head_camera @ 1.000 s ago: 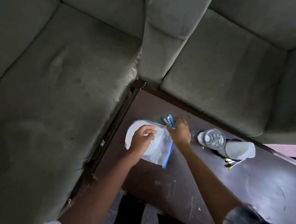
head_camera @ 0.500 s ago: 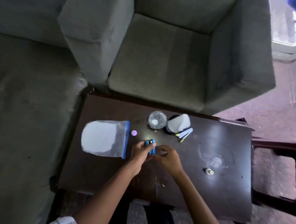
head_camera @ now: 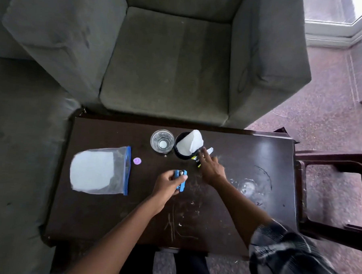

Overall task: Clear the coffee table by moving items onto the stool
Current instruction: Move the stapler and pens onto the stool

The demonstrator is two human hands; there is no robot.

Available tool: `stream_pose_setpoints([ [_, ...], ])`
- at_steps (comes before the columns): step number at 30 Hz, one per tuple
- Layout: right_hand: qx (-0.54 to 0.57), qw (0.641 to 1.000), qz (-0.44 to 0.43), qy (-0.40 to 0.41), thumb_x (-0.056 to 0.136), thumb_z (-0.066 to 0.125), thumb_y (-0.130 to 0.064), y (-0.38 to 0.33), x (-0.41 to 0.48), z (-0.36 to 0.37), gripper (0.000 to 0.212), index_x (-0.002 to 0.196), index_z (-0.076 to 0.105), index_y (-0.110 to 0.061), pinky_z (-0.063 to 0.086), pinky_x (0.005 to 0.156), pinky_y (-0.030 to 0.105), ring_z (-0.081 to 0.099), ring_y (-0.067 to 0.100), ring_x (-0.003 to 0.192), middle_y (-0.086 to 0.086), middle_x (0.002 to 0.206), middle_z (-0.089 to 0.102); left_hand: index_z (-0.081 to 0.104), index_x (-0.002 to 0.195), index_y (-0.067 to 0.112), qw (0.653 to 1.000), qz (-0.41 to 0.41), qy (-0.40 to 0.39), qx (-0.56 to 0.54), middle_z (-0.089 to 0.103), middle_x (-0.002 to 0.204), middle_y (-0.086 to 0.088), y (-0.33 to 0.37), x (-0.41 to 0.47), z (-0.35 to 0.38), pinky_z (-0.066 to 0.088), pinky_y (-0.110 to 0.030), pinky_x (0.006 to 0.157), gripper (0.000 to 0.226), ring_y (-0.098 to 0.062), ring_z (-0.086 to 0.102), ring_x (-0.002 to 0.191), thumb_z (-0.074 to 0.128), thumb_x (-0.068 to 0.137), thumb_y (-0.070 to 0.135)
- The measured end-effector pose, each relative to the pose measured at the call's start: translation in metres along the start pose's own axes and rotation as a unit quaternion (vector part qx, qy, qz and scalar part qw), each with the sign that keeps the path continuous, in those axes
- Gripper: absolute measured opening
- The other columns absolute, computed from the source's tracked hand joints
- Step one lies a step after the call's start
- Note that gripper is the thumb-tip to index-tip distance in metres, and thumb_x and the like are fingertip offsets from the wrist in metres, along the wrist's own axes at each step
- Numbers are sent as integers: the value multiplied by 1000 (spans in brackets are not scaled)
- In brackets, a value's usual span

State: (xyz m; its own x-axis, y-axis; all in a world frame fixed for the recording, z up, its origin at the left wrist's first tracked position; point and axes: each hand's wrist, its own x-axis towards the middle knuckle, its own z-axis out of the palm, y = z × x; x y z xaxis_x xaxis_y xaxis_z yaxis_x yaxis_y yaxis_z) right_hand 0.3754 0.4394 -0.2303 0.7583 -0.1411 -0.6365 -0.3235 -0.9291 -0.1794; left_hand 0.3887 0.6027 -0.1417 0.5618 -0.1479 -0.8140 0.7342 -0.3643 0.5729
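On the dark coffee table (head_camera: 224, 212), my left hand (head_camera: 167, 183) is shut on a small blue stapler-like object (head_camera: 181, 179) just above the tabletop. My right hand (head_camera: 211, 168) stretches forward with fingers apart, its fingertips over the small white and yellow sachets (head_camera: 204, 154) beside a black cup (head_camera: 180, 152) holding white paper (head_camera: 191, 142). A clear glass (head_camera: 162, 141) stands left of the cup. A zip bag with a blue seal (head_camera: 100, 170) lies flat at the table's left, a small purple disc (head_camera: 137, 160) next to it. The dark wooden stool (head_camera: 332, 195) stands off the table's right end.
A grey armchair (head_camera: 169, 63) presses against the table's far edge and a grey sofa (head_camera: 18, 149) runs along its left side. A tiny pale object (head_camera: 246, 185) sits in glare on the right half of the table. Speckled floor (head_camera: 324, 106) lies to the right.
The view has swung right from the sofa corner to the whole table. Both hands left the zip bag; the left one now holds the blue object alone, and the right has reached toward the sachets.
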Motion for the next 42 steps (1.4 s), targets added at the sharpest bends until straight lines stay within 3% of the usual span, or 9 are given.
stream_pose_setpoints([
  [11,-170,972,-152,63,91,48,-14,18,-29,63,26,115,59,-14,50,62,36,59,30,96,13,118,51,58,117,8,999,-6,31,19,63,106,-9,-23,-11,6,51,-19,65,32,-24,63,102,63,87,20],
  [13,-104,984,-124,81,81,64,-18,19,-45,66,22,103,63,-17,49,51,34,63,26,80,7,105,57,58,117,9,999,-9,35,22,64,108,-10,-23,-20,12,51,-18,65,33,-25,64,104,64,87,20],
  [16,197,978,-33,67,86,58,-18,14,-69,57,33,118,50,-12,47,72,37,58,29,97,7,118,50,59,117,9,999,-4,30,32,65,108,-11,-20,-37,15,52,-18,65,33,-24,64,103,64,86,21],
  [19,452,884,41,115,83,63,-11,10,-103,33,28,110,54,-12,42,66,11,56,13,83,5,106,57,60,115,9,999,0,-16,50,66,107,-10,-13,-60,16,53,-22,70,31,-19,64,98,64,86,22],
  [23,740,670,23,45,85,64,-7,4,-172,-12,23,107,56,-9,52,64,31,65,20,76,12,96,66,62,113,9,993,41,-74,83,66,96,-2,-1,-100,11,50,-21,79,28,-7,60,85,61,88,21],
  [26,843,537,-16,-13,85,61,-9,-2,-227,-38,18,103,59,-12,49,60,30,61,16,66,6,79,63,62,117,9,982,62,-160,78,68,105,-2,7,-128,0,48,-24,87,29,-6,61,91,59,90,20],
  [29,894,447,-30,-11,84,55,-10,-14,-270,-43,25,108,63,-12,51,60,28,62,15,68,7,82,65,67,104,13,953,41,-286,85,69,88,5,15,-158,-10,51,-18,75,18,-2,63,79,58,90,17],
  [36,901,429,-21,57,90,43,-7,-28,-355,-28,36,123,57,-15,51,63,28,66,19,82,14,105,67,63,111,0,914,46,-375,147,66,83,-1,8,-206,-8,50,-15,58,24,-2,62,65,57,89,9],
  [42,871,467,34,150,91,48,-1,3,-395,-22,32,121,57,-7,57,64,28,68,21,73,16,96,69,67,103,7,876,82,-411,238,66,73,6,7,-226,38,46,-12,57,19,0,58,61,62,87,13],
])
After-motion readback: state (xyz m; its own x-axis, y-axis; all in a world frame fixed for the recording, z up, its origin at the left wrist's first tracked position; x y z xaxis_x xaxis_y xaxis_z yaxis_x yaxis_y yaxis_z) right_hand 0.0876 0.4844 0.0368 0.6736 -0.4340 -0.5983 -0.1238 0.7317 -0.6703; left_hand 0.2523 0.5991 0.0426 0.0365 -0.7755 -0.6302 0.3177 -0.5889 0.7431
